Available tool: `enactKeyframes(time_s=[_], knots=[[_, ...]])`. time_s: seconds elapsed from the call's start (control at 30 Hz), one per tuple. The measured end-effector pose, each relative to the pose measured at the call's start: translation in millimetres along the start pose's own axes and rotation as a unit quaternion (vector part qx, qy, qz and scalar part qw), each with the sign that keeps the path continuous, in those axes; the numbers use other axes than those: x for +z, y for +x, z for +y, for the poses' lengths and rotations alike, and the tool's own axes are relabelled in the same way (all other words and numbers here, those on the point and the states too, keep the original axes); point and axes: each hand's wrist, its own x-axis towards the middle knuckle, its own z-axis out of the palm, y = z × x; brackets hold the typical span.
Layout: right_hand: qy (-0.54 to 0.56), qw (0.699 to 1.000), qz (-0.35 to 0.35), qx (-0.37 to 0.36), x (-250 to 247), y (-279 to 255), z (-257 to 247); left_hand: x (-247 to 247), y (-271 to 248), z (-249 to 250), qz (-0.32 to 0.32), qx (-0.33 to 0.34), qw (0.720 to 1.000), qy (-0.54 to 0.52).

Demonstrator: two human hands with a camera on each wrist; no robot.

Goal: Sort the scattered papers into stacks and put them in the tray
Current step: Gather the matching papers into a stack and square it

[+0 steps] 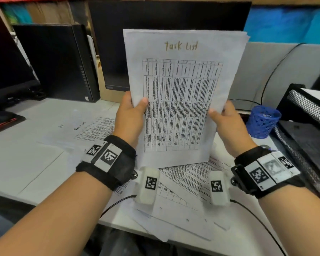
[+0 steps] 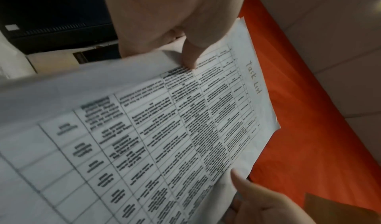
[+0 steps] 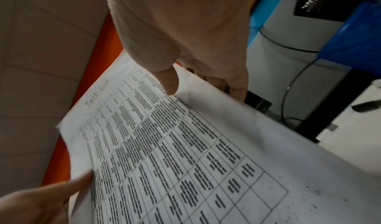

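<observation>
So both hands are on the same stack of papers (image 1: 183, 93), holding it upright above the desk (image 1: 44, 159). The left hand (image 1: 129, 117) grips the stack's left edge about halfway up, thumb (image 1: 143, 102) pressed flat on the printed front and the rest of the fingers hidden behind the sheets. The right hand (image 1: 227, 121) does the mirror thing on the right edge, thumb on the front at about the same height, fingers behind. So each hand is clamped on the stack, pinching it between thumb and fingers.

Most of the stack rises above the two grips. The handwritten "Task List" heading is at the far top end, well away from both thumbs, and the printed table runs down between them. The bottom edge hangs below the hands, near the wrists, and I can't tell if it's touching anything. At the top right corner you can see a few sheet edges fanned out a bit, so it's not squared up.

Under and around the hands there are more loose papers (image 1: 183, 182) scattered on the desk, including another "Task List" sheet (image 1: 92, 130) off to the left of the left hand. The black mesh tray (image 1: 307, 108) sits out past the right hand, with a blue mesh pen cup (image 1: 262, 121) between that hand and the tray.
</observation>
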Motion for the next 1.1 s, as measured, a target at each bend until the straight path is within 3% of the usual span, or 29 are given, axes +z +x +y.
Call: enactKeyframes(time_s=[0.23, 0.33, 0.4, 0.47, 0.57, 0.6, 0.73, 0.87, 1.1], knots=[[-0.069, 0.997, 0.027, -0.006, -12.9, -0.4, 1.4, 8.4, 0.0, -0.9, -0.047, -0.024, 0.997, 0.054], [-0.123, 0.991, 0.060, 0.010, -36.8, 4.4, -0.7, 3.3, 3.7, -7.0, -0.117, -0.051, 0.986, 0.109], [-0.147, 0.986, 0.067, 0.048, -56.1, 7.5, 2.8, -3.8, 5.7, -15.1, -0.175, -0.042, 0.958, 0.224], [-0.155, 0.981, 0.075, 0.092, -74.8, 12.2, 13.8, -9.0, 6.1, -25.2, -0.266, -0.028, 0.892, 0.364], [-0.186, 0.966, 0.055, 0.173, -99.3, 12.7, 36.3, -6.6, -4.8, -37.5, -0.405, -0.032, 0.750, 0.522], [-0.188, 0.960, 0.042, 0.202, -105.8, 9.8, 40.9, -3.7, -10.8, -40.4, -0.441, -0.043, 0.714, 0.541], [-0.106, 0.947, -0.003, 0.303, -132.0, -5.2, 63.5, 3.9, -33.1, -51.8, -0.552, -0.044, 0.608, 0.569], [-0.063, 0.941, -0.014, 0.333, -143.8, -15.4, 82.9, 11.0, -35.4, -46.2, -0.570, -0.026, 0.595, 0.565], [-0.075, 0.939, -0.019, 0.336, -143.8, -14.0, 91.8, 69.9, -9.2, -45.6, -0.525, 0.085, 0.588, 0.610]])
